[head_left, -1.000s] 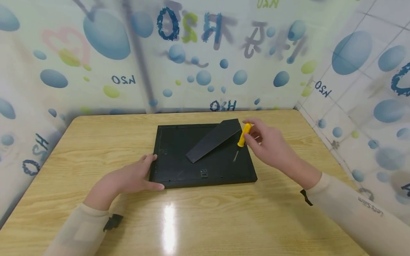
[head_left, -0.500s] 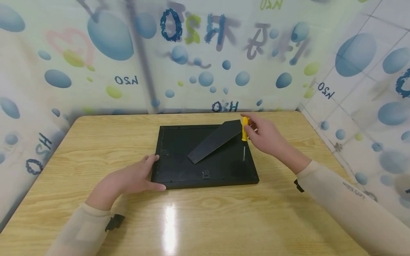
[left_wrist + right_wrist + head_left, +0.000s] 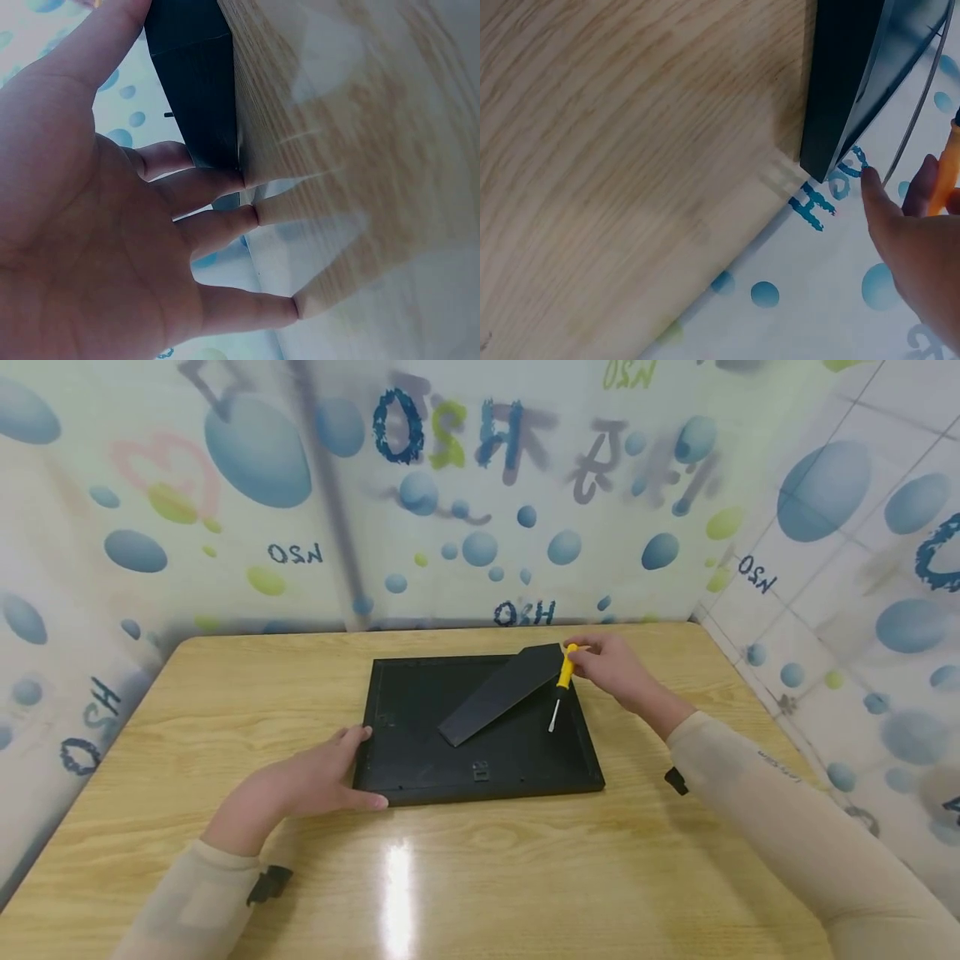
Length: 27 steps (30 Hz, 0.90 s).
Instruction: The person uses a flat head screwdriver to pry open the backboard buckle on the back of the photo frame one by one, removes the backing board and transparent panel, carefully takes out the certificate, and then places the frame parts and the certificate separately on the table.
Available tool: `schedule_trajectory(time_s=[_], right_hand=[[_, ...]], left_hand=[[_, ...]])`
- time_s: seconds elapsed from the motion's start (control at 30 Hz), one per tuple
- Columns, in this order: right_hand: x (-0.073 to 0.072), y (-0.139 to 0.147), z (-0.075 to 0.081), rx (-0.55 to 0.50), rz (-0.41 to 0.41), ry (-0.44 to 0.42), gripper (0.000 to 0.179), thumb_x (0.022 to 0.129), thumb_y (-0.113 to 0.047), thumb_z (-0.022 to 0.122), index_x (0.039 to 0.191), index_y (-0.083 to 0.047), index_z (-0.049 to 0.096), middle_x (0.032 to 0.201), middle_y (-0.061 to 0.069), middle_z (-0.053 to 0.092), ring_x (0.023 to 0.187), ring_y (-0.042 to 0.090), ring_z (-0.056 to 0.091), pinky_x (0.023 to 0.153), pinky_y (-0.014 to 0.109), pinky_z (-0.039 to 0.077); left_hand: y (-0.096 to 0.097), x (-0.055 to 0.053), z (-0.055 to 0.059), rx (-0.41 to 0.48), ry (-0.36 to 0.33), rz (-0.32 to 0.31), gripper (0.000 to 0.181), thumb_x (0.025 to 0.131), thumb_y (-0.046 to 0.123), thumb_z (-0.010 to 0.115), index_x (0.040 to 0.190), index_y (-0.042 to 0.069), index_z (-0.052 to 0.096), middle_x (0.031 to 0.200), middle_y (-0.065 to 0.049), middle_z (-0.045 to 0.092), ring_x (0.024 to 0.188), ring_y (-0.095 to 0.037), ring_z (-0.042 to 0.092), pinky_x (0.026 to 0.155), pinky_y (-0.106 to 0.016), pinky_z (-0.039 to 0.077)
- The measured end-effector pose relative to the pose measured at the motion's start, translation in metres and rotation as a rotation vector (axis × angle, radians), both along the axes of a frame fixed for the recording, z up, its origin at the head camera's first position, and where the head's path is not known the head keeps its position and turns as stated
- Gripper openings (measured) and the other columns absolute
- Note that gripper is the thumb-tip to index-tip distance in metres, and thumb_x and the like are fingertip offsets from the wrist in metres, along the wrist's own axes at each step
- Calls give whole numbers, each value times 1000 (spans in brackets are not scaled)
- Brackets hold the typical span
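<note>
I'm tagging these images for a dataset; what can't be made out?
Front of the picture frame, head view: hidden beneath its own back.
Screwdriver, right wrist view: partly cut off by the image's right edge.
Lettering on the right sleeve, head view: too small and blurred to read.

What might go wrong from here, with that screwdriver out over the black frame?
Scratching: the right hand holds the yellow screwdriver tip-down over the black frame, so a slip might mark it.
Knocking: the black strut lies close to the handle and might get bumped.
Shifting: the left hand is only at the left end, so pushing on the right might swing the frame.
</note>
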State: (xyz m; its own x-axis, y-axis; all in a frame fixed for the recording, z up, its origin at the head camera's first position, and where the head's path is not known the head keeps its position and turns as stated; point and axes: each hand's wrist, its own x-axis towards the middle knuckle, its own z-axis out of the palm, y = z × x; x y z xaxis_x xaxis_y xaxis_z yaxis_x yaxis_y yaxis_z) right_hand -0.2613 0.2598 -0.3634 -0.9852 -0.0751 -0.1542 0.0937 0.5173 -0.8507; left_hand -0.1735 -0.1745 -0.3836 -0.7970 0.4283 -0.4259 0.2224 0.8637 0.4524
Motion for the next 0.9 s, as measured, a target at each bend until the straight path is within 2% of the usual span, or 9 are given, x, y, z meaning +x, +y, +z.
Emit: schedule_trajectory(time_s=[0.1, 0.33, 0.6, 0.77, 0.9], right_hand=[[0, -1, -2, -61, 11, 1, 43, 111, -16, 51, 150, 2, 56, 152, 27, 56, 137, 41, 63, 115, 50, 52], [9, -6, 8, -57, -33, 71, 40, 110, -20, 54, 144, -1, 62, 141, 25, 64, 129, 39, 69, 114, 48, 53], [19, -15, 33, -75, -27, 199, 36, 109, -22, 57, 140, -4, 66, 133, 21, 70, 118, 30, 74, 108, 41, 58], [29, -26, 53, -116, 0, 277, 31, 108, -21, 61, 134, -8, 70, 115, 13, 76, 104, 18, 76, 104, 36, 60], [39, -39, 68, -138, 46, 326, 29, 107, -22, 63, 131, -10, 73, 105, 6, 77, 100, 17, 74, 103, 35, 61]], left_hand=[[1, 0, 0, -5, 4, 1, 129, 85, 72, 77, 169, 1, 11, 171, -40, 13, 155, -58, 31, 120, -71, 36], [1, 0, 0, -11, 13, -4, 128, 85, 72, 77, 169, 2, 12, 171, -40, 15, 154, -58, 33, 120, -71, 37], [0, 0, -1, -5, 4, 3, 128, 85, 71, 78, 169, 2, 11, 172, -39, 14, 154, -58, 32, 120, -72, 37], [0, 1, -1, -4, 11, 2, 127, 85, 71, 78, 169, 2, 12, 171, -39, 16, 154, -58, 33, 119, -71, 37], [-1, 1, -1, -4, 10, 3, 127, 85, 71, 78, 169, 2, 12, 172, -38, 15, 154, -58, 33, 119, -72, 37]])
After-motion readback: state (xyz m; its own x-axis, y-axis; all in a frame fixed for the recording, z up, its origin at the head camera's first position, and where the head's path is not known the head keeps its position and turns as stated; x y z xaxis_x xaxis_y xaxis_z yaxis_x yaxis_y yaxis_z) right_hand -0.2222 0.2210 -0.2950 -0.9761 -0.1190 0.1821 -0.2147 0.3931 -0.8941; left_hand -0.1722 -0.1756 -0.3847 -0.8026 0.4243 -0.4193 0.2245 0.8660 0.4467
